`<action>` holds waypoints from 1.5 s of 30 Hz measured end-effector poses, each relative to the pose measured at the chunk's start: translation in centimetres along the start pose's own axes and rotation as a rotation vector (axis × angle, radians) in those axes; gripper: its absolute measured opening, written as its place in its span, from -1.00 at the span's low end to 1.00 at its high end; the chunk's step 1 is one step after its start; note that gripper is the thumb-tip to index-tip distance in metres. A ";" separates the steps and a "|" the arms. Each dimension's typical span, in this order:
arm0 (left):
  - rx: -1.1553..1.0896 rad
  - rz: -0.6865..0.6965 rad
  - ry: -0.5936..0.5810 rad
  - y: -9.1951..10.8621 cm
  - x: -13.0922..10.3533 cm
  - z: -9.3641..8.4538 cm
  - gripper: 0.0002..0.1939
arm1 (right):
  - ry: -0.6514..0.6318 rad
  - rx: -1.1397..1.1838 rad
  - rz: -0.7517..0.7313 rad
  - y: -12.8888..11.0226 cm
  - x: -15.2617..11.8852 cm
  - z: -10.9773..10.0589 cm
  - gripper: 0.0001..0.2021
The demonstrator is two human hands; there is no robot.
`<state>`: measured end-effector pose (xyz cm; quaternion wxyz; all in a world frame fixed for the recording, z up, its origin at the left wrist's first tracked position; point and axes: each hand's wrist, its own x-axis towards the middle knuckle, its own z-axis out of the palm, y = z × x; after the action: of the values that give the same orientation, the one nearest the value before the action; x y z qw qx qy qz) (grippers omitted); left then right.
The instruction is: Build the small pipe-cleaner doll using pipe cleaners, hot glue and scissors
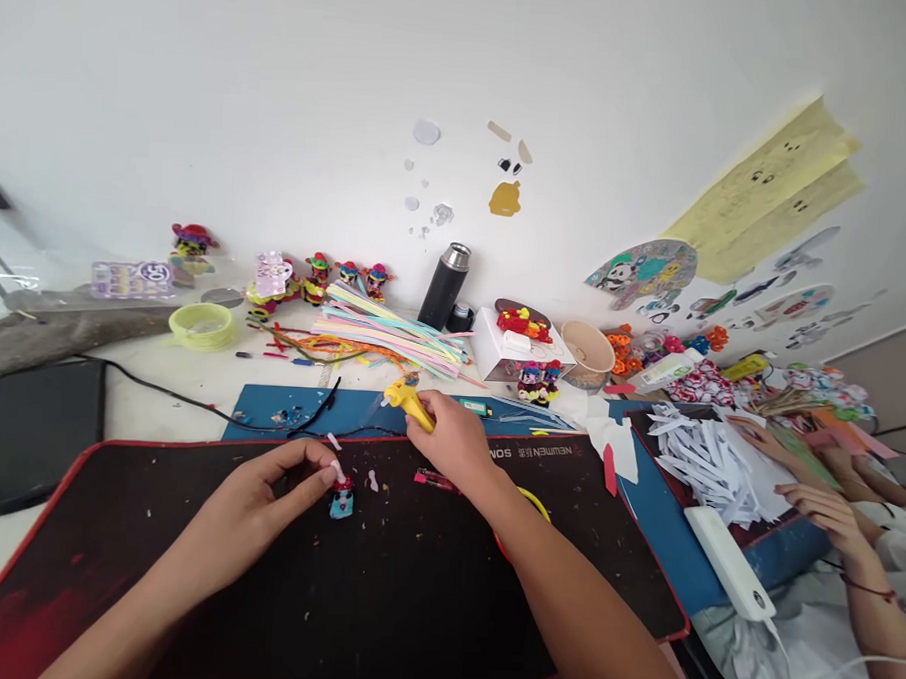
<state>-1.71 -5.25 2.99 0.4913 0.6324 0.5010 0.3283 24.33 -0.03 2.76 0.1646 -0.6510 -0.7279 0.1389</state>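
Note:
My left hand (285, 497) pinches a small pale pink piece (337, 470) at the top of a small red and blue figure (342, 502) on the black mat (412, 598). Farther right, my right hand (449, 439) is wrapped round a yellow glue gun (411, 403), whose front end points to the left. A loose pink piece (373, 480) lies on the mat just right of the figure. Part of the glue gun is hidden inside my right hand.
Pipe cleaners (393, 327) lie behind the mat, near a black thermos (444, 287) and a white box (497, 351). A black tablet (36, 431) is at the left. At the right, another person's hands are near white paper strips (707, 466) and a white power strip (729, 562).

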 end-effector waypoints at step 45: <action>-0.045 -0.003 0.162 -0.3 3.9 0.1 -0.54 | -0.373 1.656 0.189 -0.5 -4.7 3.7 -0.46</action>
<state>-0.64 -1.56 2.40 0.4637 0.5917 0.5326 0.3888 22.75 -4.73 -0.68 0.4523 -0.3451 -0.3497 0.7443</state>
